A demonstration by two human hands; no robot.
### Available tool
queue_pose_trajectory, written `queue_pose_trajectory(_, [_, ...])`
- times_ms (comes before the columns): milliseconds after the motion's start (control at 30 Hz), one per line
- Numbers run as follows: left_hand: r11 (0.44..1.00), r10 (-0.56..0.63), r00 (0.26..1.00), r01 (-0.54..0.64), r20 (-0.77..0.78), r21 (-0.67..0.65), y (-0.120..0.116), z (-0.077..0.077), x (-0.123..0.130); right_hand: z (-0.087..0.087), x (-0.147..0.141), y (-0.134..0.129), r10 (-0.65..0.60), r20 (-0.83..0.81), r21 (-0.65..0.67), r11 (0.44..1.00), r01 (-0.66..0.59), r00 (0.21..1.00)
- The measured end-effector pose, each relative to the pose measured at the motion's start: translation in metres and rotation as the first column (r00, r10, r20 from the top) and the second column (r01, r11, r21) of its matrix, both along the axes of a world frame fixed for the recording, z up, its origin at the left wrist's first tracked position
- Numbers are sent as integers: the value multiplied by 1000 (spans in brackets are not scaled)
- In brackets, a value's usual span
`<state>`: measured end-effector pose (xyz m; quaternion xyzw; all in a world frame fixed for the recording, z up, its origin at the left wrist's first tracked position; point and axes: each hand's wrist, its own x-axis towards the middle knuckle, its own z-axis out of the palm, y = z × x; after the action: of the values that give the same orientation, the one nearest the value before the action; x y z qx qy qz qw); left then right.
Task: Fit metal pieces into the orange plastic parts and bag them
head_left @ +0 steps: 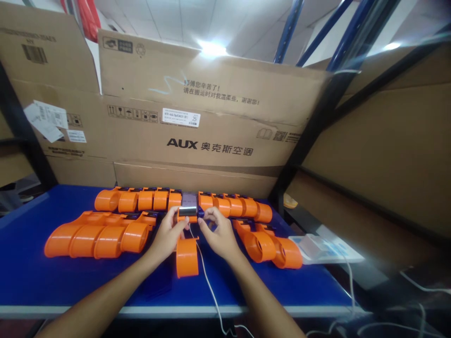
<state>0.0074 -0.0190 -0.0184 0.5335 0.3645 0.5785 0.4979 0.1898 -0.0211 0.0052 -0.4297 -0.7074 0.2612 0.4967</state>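
Observation:
Orange plastic tape dispenser [186,218] with a shiny silver strip across its top is held in front of me over the blue table. My left hand [171,232] grips its left side, thumb pressed on the orange front. Curled at its right side is my right hand [219,232], thumb and forefinger at a dark blue part [200,212] of it. Just below, another orange dispenser [187,258] lies between my wrists. A white cable [207,272] runs down past it to the table edge. My palms face inward, so some fingertips are hidden.
More orange dispensers stand in a back row [128,201], a left group [102,238] and a right group [269,246]. A large cardboard panel [141,155] closes off the back. A white tray-like item [327,251] with cables sits at the right; dark frame posts [299,126] rise there.

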Motion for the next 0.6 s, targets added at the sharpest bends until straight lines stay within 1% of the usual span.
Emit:
queue_pose_trajectory(67, [1000, -2, 1000, 2, -3, 6, 0, 0, 0, 1, 0, -3, -20, 89, 40, 999, 16, 996])
queue_pose_trajectory(200, [1000, -12, 1000, 12, -22, -1, -1, -1, 0, 3, 1, -7, -70, 199, 101, 994, 51, 978])
queue_pose_trajectory(300, [1000, -13, 999, 13, -44, 9, -1, -1, 0, 3, 1, -8, -69, 269, 146, 989, 30, 961])
queue_pose_trajectory(433, [1000, -6, 999, 7, -52, 25, -1, -2, -1, 3, 2, -8, -56, 311, 186, 983, -3, 949])
queue_pose_trajectory(600, [999, -14, 997, 16, -74, 29, -1, -3, -1, 0, 3, -7, -63, 306, 275, 961, -25, 950])
